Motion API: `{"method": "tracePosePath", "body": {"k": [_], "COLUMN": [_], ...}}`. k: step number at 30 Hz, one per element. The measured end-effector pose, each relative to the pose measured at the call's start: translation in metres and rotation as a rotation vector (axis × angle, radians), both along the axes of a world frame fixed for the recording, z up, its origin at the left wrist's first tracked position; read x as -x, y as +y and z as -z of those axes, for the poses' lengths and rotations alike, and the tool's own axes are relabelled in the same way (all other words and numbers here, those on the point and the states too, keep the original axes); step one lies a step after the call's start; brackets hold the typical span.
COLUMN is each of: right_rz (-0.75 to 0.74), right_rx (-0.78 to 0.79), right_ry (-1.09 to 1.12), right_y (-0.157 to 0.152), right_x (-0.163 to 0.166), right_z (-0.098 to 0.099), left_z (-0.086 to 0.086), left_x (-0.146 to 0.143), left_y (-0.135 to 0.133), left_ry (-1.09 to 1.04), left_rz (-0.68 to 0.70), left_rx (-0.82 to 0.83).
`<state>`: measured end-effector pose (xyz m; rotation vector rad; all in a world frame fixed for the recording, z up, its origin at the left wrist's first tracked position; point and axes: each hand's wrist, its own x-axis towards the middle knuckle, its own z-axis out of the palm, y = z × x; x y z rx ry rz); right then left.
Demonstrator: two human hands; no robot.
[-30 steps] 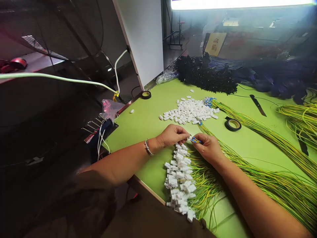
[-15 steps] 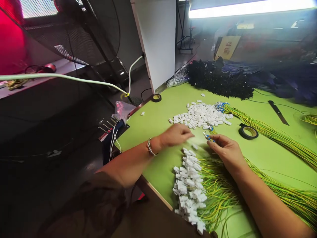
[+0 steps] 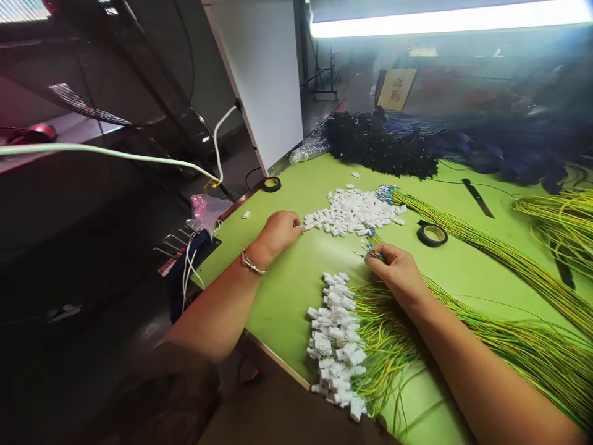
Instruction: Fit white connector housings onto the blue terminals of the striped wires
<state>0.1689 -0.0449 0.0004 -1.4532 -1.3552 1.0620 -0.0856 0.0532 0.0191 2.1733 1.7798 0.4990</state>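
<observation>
My left hand (image 3: 279, 228) reaches to the left edge of a heap of loose white plastic connectors (image 3: 356, 210) on the green table (image 3: 287, 290), its fingers curled and pinching at one of them. My right hand (image 3: 393, 269) is closed on the blue-tipped ends (image 3: 369, 250) of yellow-green wires (image 3: 486, 334) that run off to the right. Close to me lies a row of wires with white connectors fitted (image 3: 336, 337).
A roll of black tape (image 3: 432, 234) lies right of the heap, another (image 3: 272, 183) at the table's far left corner. More yellow-green wire bundles (image 3: 491, 247) cross the right side. Black wire piles (image 3: 384, 145) and a black blade (image 3: 477, 198) lie at the back. A white panel (image 3: 259, 74) stands behind.
My hands have come apart. The left one has moved away from the right, up and left to the loose connector heap. The right hand stays on the blue-tipped wire ends.
</observation>
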Motion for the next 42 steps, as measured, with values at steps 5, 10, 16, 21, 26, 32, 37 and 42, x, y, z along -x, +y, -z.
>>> {"method": "tracePosePath", "body": {"k": [5, 10, 16, 21, 26, 32, 37, 42], "right_rz": [0.029, 0.034, -0.008, -0.057, -0.096, -0.064, -0.036, -0.038], "right_rx": [-0.043, -0.037, -0.034, -0.043, -0.048, -0.049, -0.076, -0.086], "right_ry": [-0.006, 0.018, -0.014, -0.062, -0.101, -0.059, -0.053, -0.074], "right_y": [0.000, -0.001, -0.002, -0.003, -0.004, -0.004, -0.004, -0.004], "right_x": [0.001, 0.003, 0.002, 0.002, 0.004, 0.004, 0.000, -0.001], "right_z": [0.000, -0.003, -0.004, -0.005, -0.008, -0.007, -0.005, -0.005], "left_z": [-0.010, 0.004, 0.011, 0.008, 0.007, 0.006, 0.005, 0.004], "left_x": [-0.018, -0.050, -0.065, -0.066, -0.069, -0.069, -0.069, -0.069], "left_y": [-0.016, -0.042, -0.048, -0.047, -0.048, -0.050, -0.050, -0.050], "left_ry": [-0.640, -1.150, -1.380, -1.388, -1.290, -1.192, -1.153, -1.158], "left_rz": [0.032, 0.200, 0.036, 0.012, 0.027, 0.046, 0.057, 0.032], "left_rx": [0.252, 0.684, 0.931, 0.948, 0.973, 0.924, 0.898, 0.895]}}
